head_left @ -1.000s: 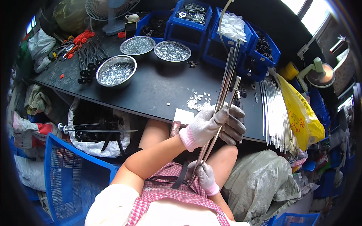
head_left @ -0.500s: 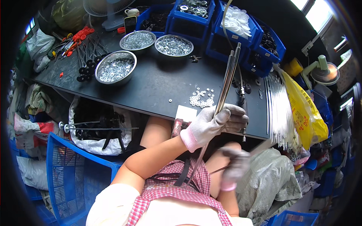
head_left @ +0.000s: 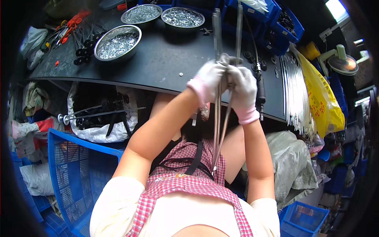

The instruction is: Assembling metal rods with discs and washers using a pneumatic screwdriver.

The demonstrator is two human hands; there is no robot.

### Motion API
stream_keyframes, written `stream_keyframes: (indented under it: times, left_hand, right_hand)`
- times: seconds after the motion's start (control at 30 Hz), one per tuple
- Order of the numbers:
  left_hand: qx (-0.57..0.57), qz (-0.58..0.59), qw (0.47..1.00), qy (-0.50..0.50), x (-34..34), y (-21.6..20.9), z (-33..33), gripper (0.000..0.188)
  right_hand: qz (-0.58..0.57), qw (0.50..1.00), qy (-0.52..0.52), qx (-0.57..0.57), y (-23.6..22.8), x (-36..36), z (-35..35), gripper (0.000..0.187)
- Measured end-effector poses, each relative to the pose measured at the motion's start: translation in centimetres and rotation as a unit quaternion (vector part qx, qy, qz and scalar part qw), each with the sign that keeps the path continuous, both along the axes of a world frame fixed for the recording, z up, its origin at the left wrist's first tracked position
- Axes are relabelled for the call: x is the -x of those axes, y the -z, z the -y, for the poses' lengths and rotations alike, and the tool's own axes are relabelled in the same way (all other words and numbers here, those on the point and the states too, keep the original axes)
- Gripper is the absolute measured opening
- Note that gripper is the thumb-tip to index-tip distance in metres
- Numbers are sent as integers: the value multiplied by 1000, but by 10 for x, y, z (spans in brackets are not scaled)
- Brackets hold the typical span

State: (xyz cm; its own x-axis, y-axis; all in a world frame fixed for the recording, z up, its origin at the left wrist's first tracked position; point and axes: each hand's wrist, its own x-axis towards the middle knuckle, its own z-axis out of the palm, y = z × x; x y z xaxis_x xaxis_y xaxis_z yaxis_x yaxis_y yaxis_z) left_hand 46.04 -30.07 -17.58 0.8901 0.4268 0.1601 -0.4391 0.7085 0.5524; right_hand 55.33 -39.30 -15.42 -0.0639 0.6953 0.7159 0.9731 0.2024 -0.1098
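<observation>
And here we are with both gloved hands close together, up between one and two o'clock from the middle of the view! We see the left hand with its fingers curled narrow around a bunch of slim metal rods, and right beside it the right hand, its fingers drawn in around a rod that slants away from the rest. The fingertips overlap and blur, so we cannot tell how many rods each hand has. The rods stand steeply, tops pointing towards twelve, their lower ends down at five o'clock, over the pink checked apron.

Around them, on the dark table, we have a bowl of metal washers at half past ten and a lone white ring near twelve. At two o'clock, just beside the right hand, lies a dark tool with a hose; beyond it, between two and three, we get a row of loose silvery rods next to a yellow bag.
</observation>
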Motion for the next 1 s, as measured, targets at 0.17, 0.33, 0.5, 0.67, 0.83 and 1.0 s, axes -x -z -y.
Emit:
stream_keyframes:
  times: [0.17, 0.33, 0.5, 0.67, 0.83, 1.0]
  left_hand:
    - [-7, -37, 999, -31, 51, -20, 3, 32]
    - [-251, -19, 955, -154, 88, -69, 10, 36]
    - [-282, -17, 948, -149, 96, -91, -5, 31]
    - [-238, -61, 961, -130, 78, -90, 21, 33]
    - [-272, -138, 944, -128, 66, -69, 39, 39]
    - [-311, -278, 907, -55, 100, -11, 59, 38]
  right_hand:
    - [-19, 995, -55, 76, -15, 41, -4, 27]
    - [-230, 951, -176, -106, -1, 56, 25, 42]
    - [-445, 891, -86, -30, 16, 95, 19, 59]
    - [-425, 813, -213, 335, -17, 83, 25, 25]
    - [-553, 765, -221, 246, 30, 106, 32, 16]
    - [-480, 834, -202, 183, 80, 118, 47, 17]
